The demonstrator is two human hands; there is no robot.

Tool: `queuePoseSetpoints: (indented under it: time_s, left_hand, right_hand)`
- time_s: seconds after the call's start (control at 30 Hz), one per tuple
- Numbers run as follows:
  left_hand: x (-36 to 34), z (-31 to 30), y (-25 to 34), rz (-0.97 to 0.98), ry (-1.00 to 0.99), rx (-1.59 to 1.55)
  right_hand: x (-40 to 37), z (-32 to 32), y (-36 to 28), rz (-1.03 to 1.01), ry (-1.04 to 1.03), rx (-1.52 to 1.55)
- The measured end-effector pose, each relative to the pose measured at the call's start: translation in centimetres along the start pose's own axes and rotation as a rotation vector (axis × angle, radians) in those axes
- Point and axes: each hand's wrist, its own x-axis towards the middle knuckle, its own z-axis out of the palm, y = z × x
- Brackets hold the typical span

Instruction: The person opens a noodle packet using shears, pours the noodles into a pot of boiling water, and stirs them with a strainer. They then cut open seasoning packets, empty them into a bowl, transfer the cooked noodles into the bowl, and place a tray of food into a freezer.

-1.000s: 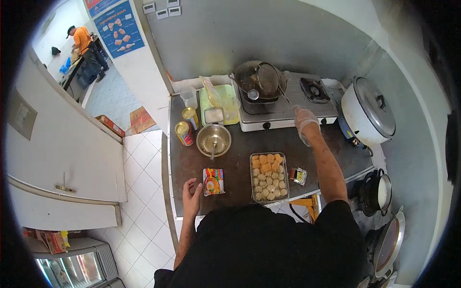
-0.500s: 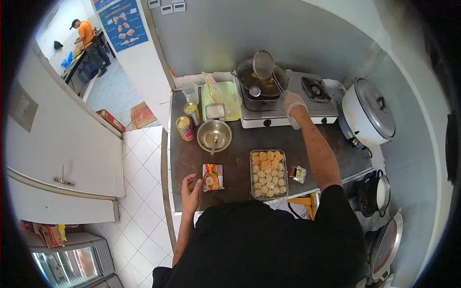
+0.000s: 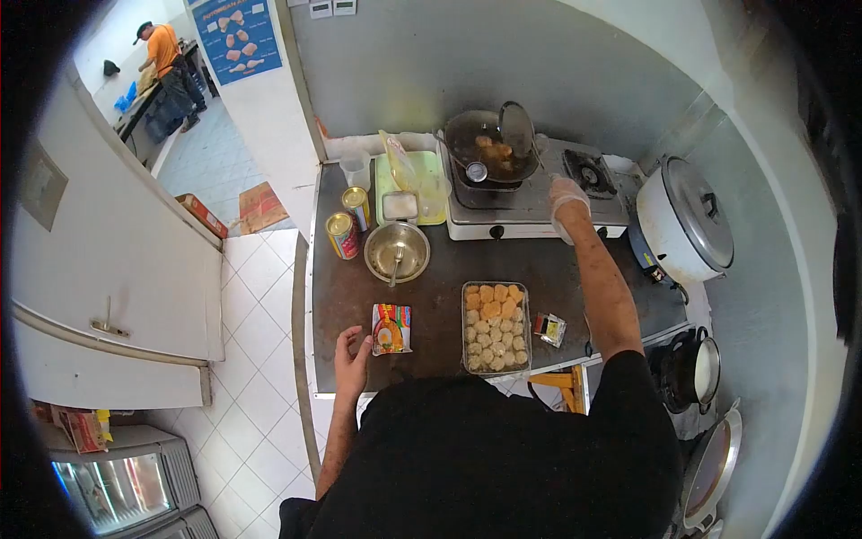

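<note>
My right hand (image 3: 569,205), in a clear plastic glove, is closed on the handle of a mesh strainer (image 3: 515,130) over the stove. The strainer stands tilted at the right side of a dark wok (image 3: 465,139), where browned pieces of food (image 3: 493,153) lie in oil. A round dial thermometer (image 3: 477,171) sits at the wok's front rim. My left hand (image 3: 351,361) rests at the table's left front edge, fingers apart and holding nothing, beside an instant noodle packet (image 3: 392,329).
A clear tray of breaded pieces (image 3: 496,328) lies in front of me, a small packet (image 3: 550,330) to its right. Left stand a steel bowl with a fork (image 3: 397,251), two cans (image 3: 341,235) and a green tray (image 3: 433,189). A large lidded pot (image 3: 682,216) stands right. Another person (image 3: 164,63) works beyond the doorway.
My right hand has shifted right, and the strainer has turned more edge-on, showing more of the browned food. My left hand stays by the noodle packet. The view has shifted slightly.
</note>
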Motion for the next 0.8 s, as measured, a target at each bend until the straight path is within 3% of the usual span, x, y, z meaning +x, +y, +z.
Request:
queuePoseSetpoints:
  time_s: [0.13, 0.23, 0.33, 0.63, 0.8]
  left_hand:
    - [0.2, 0.0, 0.1, 0.032, 0.017, -0.044]
    - [0.2, -0.1, -0.7, 0.018, 0.027, -0.032]
    - [0.3, 0.0, -1.0, 0.009, 0.011, 0.012]
    - [1.3, 1.1, 0.2, 0.044, -0.027, -0.007]
    - [0.6, 0.4, 0.0, 0.049, -0.013, -0.006]
  right_hand:
    - [-2.8, -3.0, -0.5, -0.145, -0.168, -0.144]
    - [-1.1, -0.9, 2.1, -0.072, -0.173, -0.098]
    - [-3.5, -5.0, -0.6, 0.006, -0.059, -0.037]
    - [1.7, -0.1, -4.3, -0.173, -0.010, 0.000]
    - [0.8, -1.9, -5.6, -0.072, -0.125, -0.084]
